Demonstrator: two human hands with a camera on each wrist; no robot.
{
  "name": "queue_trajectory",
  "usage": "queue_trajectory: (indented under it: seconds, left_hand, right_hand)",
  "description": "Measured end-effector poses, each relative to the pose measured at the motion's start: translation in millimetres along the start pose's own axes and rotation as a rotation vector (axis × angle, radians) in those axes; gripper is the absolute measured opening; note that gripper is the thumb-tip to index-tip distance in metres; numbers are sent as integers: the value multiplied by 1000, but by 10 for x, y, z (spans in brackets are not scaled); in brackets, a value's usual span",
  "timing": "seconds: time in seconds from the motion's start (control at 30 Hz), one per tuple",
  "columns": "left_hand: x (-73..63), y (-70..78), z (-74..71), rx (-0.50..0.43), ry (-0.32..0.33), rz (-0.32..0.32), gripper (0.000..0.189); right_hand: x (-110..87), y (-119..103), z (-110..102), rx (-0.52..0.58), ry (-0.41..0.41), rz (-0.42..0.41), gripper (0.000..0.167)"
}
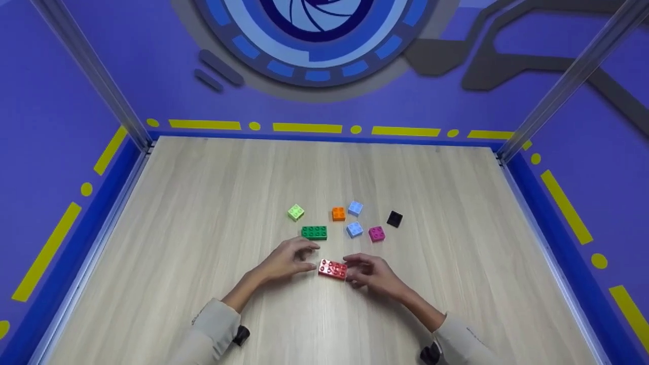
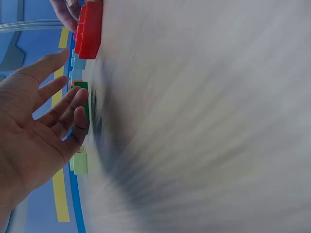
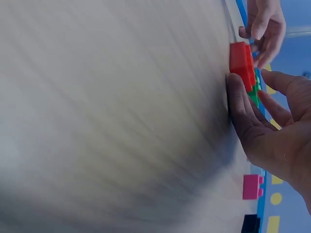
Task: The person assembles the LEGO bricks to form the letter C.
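A red toy building brick with two rows of studs lies on the table between the two hands, studs up. My left hand is to its left with fingers loosely bent and apart from it, holding nothing; the left wrist view shows the palm and spread fingers. At the brick's right end is my right hand. In the right wrist view its lower fingertips reach the end of the red brick, while the thumb stands off. A green brick sits just beyond the left fingers.
Farther back lie a lime brick, an orange brick, two light blue bricks, a magenta brick and a black brick. Blue panels with metal corner posts enclose the wooden table.
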State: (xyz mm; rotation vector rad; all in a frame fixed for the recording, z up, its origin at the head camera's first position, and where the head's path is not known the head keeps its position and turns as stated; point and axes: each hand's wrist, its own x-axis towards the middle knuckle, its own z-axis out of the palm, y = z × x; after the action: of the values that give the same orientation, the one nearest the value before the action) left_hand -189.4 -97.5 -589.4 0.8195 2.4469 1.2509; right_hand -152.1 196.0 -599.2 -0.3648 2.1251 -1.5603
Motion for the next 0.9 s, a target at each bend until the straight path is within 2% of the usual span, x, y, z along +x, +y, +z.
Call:
queue_trajectory:
  seconds: [0.1,0.23,0.4,0.47,0.67,0.9]
  left_hand:
    - [43,14,39,26,-9,-2,47]
    - [110,32,91,40,-23,31,51]
    - [150,54,140,58,-44,50,49]
    - [156,62,155,70,-51,50,44]
    - [196,82,188,55,-33,28,35]
    - [274,102,221,59,4,-41,35]
  right_hand:
    - [3,-2,52,-50,29,-37,46]
    - [9,-6,110,-152,81,-108,48]
    - [31,-3,152,-271,135,-174,43]
    - [38,-3,145,-286,141,-169,41]
    - [59,-49,63,-232,127,-104,40]
    - [127,-63,-9,-246,159,-109,39]
